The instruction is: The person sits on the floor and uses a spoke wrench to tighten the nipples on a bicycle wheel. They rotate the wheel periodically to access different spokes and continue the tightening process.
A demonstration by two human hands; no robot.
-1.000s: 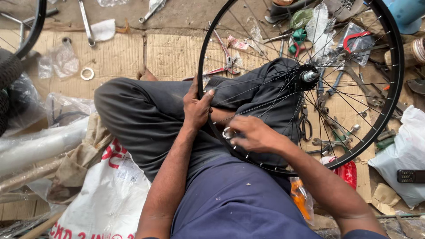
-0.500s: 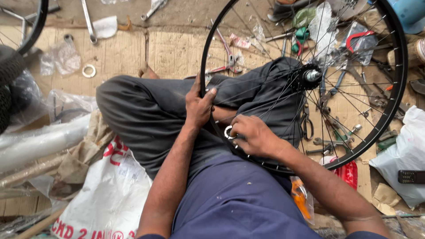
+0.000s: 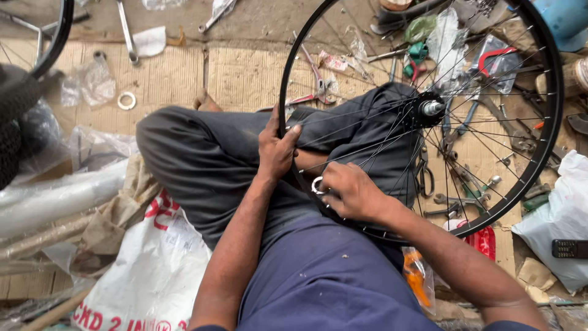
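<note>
Clearly the work in hand is spoke truing on a wheel [image 3: 539, 147] resting across the person's lap. At the left, crinkled plastic bags [image 3: 55, 196] and a printed white sack [image 3: 153, 276] lie on ribbed cardboard. The left hand [image 3: 275, 150] curls its fingers around the smooth black rim. The right hand [image 3: 352, 193] pinches a small silvery round tool [image 3: 318, 185] at the near rim. Thin wire spokes run to the metal hub [image 3: 429, 109]. A small, steady twist seems needed next.

Black wheel rim [image 3: 554, 79]; grey trousers [image 3: 202, 159], navy shirt [image 3: 318, 288]; red-lettered white sack [image 3: 153, 276]; tan ribbed cardboard [image 3: 245, 76]
</note>
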